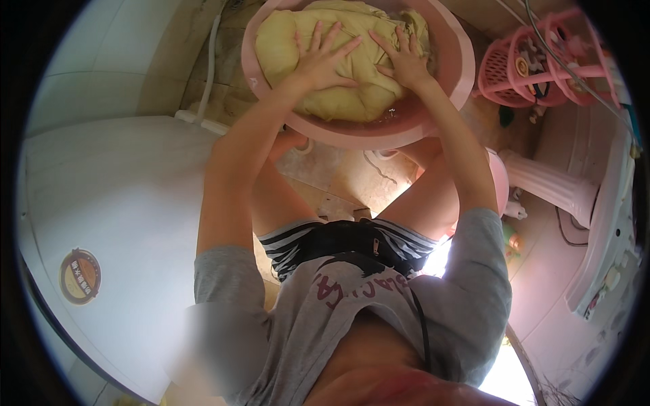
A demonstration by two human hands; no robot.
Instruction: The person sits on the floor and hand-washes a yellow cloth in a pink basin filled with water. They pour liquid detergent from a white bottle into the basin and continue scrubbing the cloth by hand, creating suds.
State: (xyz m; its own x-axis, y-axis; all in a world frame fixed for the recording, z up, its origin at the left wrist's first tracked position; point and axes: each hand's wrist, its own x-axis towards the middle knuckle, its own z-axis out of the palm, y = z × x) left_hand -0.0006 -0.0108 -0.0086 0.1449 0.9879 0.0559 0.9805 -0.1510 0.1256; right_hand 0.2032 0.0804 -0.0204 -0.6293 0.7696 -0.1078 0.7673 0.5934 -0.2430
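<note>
A pink plastic basin (350, 140) stands before me at the top of the view, with water in it. Bunched yellow fabric (277, 43) bulges above the water and fills most of the basin. My left hand (325, 61) lies spread on the middle of the fabric, palm down. To its right, my right hand (406, 63) also presses flat on the fabric, fingers apart, close to a wrinkled fold. Neither hand grips anything. How deep the fabric reaches under the water is hidden.
A white appliance panel (117, 203) with a round sticker is at left, a pale hose (209, 71) behind it. At right are a pink plastic rack (538, 78) with small items, a pink sink pedestal (551, 185) and a white basin edge (599, 243). Tiled floor (330, 167) shows between my legs.
</note>
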